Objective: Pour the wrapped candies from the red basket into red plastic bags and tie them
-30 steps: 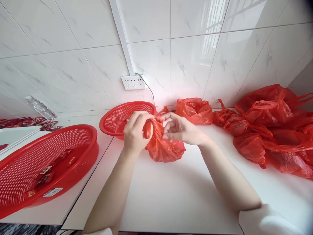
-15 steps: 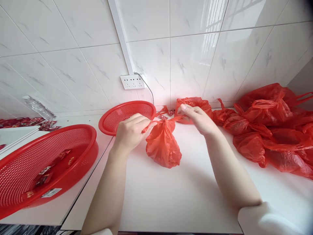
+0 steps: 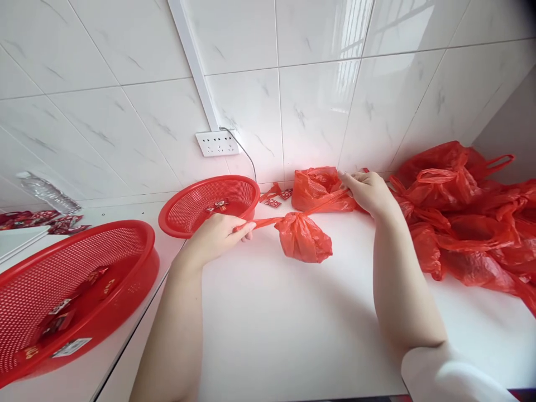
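A red bag [image 3: 305, 240] with a gathered neck is over the middle of the worktop [image 3: 293, 335], the left hand [image 3: 220, 237] pinching one drawn-out handle [image 3: 264, 222] and the right hand [image 3: 365, 192] pinching the other. Near the back edge are a round basket [image 3: 188, 202], small packets [image 3: 273, 203] and an open bag [image 3: 305, 202], while more red bags [image 3: 469, 229] are heaped toward the right edge.

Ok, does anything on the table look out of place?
Slightly: a couple of red packets lie loose on the table, outside the small basket, though similar-looking ones sit inside it.
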A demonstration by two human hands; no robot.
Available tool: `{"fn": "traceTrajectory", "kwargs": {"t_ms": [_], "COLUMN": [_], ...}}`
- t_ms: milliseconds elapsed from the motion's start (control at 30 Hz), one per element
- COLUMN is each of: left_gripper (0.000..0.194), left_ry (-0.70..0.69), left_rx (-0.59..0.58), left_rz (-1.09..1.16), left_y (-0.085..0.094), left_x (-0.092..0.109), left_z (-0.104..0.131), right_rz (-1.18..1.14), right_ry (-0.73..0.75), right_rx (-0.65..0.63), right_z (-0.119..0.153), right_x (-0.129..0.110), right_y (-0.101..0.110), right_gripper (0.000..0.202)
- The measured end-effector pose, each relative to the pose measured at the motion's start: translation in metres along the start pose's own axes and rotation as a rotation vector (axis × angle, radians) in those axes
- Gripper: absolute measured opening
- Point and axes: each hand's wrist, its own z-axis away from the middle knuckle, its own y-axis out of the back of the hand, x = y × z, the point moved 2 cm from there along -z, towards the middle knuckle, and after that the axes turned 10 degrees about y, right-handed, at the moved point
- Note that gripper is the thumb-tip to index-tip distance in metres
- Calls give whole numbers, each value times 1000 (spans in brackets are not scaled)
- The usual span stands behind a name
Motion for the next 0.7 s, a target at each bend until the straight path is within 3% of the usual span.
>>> {"fn": "traceTrajectory", "kwargs": {"t_ms": [100, 200, 267, 333, 400, 500, 600, 700], "left_gripper": [39, 41, 42, 44, 44, 42, 35, 30], "left_ry": [22, 80, 110, 125, 145, 169, 172, 165], "left_rx": [-63, -87, -83, -86, -92, -94, -98, -83], "left_rz": [-24, -83, -134, -166, -169, -165, -171, -162], "left_y": [-11, -17, -18, -18, -16, -12, -8, -5], "left_x": [0, 0, 0, 1, 3, 6, 9, 10], "left_z": [-5, -7, -7, -6, -5, -3, -2, -2], "right_rz": [174, 275, 297, 286, 267, 325, 347, 335], "right_ry": [46, 217, 362, 442, 414, 346, 344, 291], "right_rx": [-142, -266, -338, -500, -716, -907, -802, -484], "right_z": [2, 9, 17, 28, 37, 39, 28, 21], "right_x": [-2, -11, -21, -31, -35, -32, -24, -15], "right_y": [0, -8, -22, -42, -63, -76, -52, 6], "right_gripper": [51, 37, 37, 49, 60, 40, 18, 21]}}
